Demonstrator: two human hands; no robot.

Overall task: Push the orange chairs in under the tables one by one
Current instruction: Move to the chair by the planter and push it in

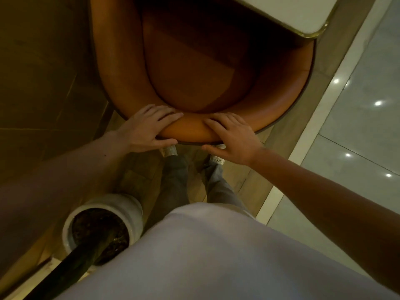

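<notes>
An orange chair [201, 68] with a curved, padded backrest stands right in front of me, its seat partly beneath the white table [287, 11] with a brass edge at the top right. My left hand [149, 128] grips the top of the backrest, fingers over the rim and thumb under its outer side. My right hand [233, 135] holds the same rim just to the right, fingers on top and thumb behind. The chair's legs are hidden.
A white planter [101, 221] with dark soil and a dark stem stands on the floor at my left, close to my legs. Wooden flooring lies under the chair; a pale border strip and glossy grey tiles [365, 118] run along the right.
</notes>
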